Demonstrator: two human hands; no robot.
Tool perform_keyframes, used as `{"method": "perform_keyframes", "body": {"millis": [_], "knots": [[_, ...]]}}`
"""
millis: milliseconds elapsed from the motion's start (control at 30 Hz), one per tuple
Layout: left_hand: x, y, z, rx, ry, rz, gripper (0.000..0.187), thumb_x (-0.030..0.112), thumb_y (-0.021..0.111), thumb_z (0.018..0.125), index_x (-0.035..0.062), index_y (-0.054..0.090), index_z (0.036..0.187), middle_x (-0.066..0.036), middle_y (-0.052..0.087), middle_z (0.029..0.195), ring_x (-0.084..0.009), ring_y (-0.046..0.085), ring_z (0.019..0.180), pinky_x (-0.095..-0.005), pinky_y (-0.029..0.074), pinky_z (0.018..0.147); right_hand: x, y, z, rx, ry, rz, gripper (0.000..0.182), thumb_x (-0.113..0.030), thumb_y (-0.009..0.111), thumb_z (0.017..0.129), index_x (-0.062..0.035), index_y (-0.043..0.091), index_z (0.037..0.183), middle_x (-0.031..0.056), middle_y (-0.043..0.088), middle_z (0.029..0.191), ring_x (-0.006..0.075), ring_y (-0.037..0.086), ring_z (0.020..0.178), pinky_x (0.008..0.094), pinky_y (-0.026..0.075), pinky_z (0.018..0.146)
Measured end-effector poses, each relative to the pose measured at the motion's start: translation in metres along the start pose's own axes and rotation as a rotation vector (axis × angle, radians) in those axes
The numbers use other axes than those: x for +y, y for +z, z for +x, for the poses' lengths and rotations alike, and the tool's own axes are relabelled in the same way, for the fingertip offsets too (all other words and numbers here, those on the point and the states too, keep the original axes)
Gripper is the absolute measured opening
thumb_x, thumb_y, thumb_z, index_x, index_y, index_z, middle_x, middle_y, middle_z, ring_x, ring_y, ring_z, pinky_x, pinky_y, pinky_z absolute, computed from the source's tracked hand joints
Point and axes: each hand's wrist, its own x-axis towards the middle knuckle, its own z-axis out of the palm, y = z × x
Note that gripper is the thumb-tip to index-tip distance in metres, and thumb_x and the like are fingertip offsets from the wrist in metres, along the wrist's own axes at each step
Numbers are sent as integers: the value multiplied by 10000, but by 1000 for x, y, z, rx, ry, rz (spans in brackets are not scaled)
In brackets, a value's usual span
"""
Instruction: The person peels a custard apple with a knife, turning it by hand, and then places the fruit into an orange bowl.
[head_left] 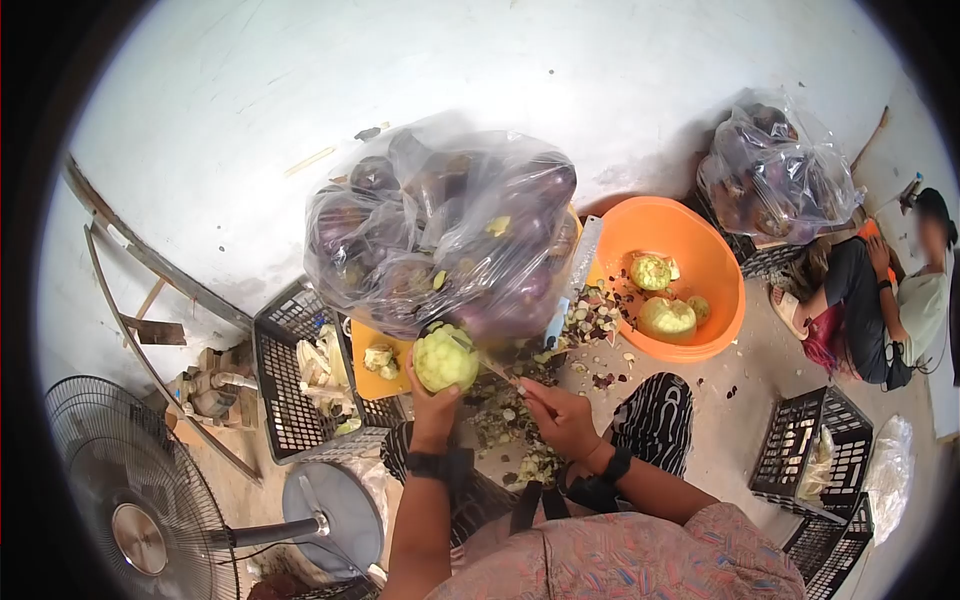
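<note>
My left hand is closed around a round, pale green peeled vegetable with a faceted surface. Pinched in my right hand is a knife, its blurred blade pointing at the vegetable's right side. Just beyond both hands bulges a clear plastic bag full of round, dark purple vegetables. Dark and pale peelings lie below the hands, between my knees. Off to the right, an orange tub holds several peeled pale vegetables.
Black crates stand at left and lower right. A fan occupies the lower left. Another filled plastic bag rests at the back right. A seated person is at far right. Scraps litter the floor around the tub.
</note>
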Motion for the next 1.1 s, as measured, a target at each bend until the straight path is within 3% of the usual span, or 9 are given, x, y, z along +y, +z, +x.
{"method": "perform_keyframes", "body": {"millis": [300,567,800,867,1100], "knots": [[-5,-3,-4,-8,-12,-82,992,113,810,653,171,249,1469,-91,424,1371,-286,458,1262,-435,417,1055,1,8,-2,-9,11,38,315,-50,655,875,-51,654,1191,123,708,853,162,665,673,265,506,608],[-8,-7,-4,-5,-20,-69,1015,132,826,648,197,238,1472,-92,436,1349,-292,482,1228,-468,472,997,5,11,-3,-28,47,20,304,-48,660,874,-44,660,1178,122,701,828,154,652,653,263,500,600],[-6,-5,-4,-5,-40,-72,1010,104,803,642,174,220,1463,-95,409,1363,-280,456,1242,-434,429,1033,2,14,5,-38,49,39,291,-53,664,874,-38,663,1165,126,694,807,153,645,630,269,499,583],[-6,-6,-4,-2,-46,-75,1015,102,807,637,175,221,1463,-96,412,1359,-278,456,1241,-431,432,1029,2,17,8,-11,46,57,291,-120,661,883,-108,665,1173,146,670,802,259,646,632,340,513,586],[-7,-6,-5,12,-43,-75,1022,99,813,631,180,223,1462,-95,411,1357,-275,457,1240,-428,435,1026,2,24,18,-5,37,49,298,-127,675,874,-101,667,1171,149,673,798,268,651,633,344,517,589]]}}
